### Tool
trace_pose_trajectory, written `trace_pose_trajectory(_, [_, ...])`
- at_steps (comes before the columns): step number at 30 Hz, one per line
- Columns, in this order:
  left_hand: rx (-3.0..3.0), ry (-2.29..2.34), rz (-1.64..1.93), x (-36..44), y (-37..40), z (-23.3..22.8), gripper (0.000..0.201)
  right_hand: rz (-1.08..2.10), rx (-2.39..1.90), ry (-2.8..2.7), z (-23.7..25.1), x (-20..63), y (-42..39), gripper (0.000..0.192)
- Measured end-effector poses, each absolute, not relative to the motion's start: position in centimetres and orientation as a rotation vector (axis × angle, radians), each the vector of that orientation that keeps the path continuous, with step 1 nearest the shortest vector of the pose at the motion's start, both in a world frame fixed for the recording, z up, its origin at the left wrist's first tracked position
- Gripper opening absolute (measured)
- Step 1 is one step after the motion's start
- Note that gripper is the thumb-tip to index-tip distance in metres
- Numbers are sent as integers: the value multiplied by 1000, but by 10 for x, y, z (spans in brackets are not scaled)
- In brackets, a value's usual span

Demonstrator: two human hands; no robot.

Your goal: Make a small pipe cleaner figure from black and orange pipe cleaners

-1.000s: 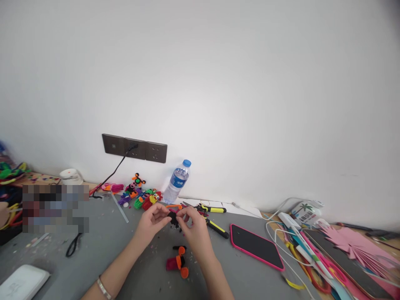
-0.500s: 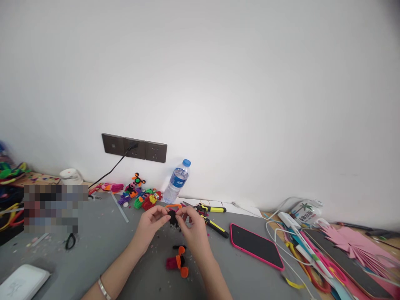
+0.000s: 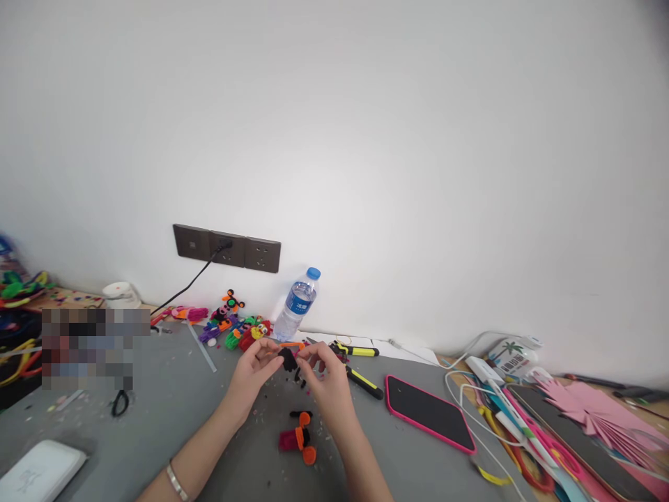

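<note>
A small black fuzzy piece [image 3: 287, 359], which looks like folded pipe cleaner, is held up over the grey table [image 3: 230, 460]. My left hand [image 3: 257, 369] pinches it at its left side between thumb and fingertips. On its right side, my right hand [image 3: 325, 376] has thumb and fingertips closed together at its edge; part of their grip is hidden. A short dark strand [image 3: 298, 378] shows just below. Nearer to me on the table lies a small magenta, orange and black fuzzy figure part [image 3: 300, 439]. An orange piece [image 3: 293, 345] shows behind my fingers.
Yellow-black pliers [image 3: 364, 382] lie right of my hands, beside a pink-edged phone [image 3: 429, 413]. A water bottle [image 3: 297, 307] and several fuzzy figures [image 3: 235, 328] stand along the wall. Cables [image 3: 460, 397] and pink paper [image 3: 590, 411] crowd the right; a white box [image 3: 42, 470] lies front left.
The black piece has turned and tilted between my fingertips, and more of its side shows. My right fingers have shifted slightly on it. The table things have not moved.
</note>
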State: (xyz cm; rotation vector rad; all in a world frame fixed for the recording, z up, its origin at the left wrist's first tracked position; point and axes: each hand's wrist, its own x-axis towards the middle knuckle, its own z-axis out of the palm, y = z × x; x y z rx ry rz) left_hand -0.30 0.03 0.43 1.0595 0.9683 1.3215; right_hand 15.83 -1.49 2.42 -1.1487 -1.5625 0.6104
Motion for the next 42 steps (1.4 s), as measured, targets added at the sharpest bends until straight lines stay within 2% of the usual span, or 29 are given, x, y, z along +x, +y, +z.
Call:
trace_pose_trajectory(14, [1103,987,1325,-3,-2,6,29,641,-1115,-1613,20,155,-15,14])
trace_pose_trajectory(33, [1064,932,1333,-1,-5,16,30,746,-1087,-1499,27,155,-16,10])
trace_pose_trajectory(42, [1118,958,1329,-2,-4,11,28,679,-1098,-1512,20,152,-15,11])
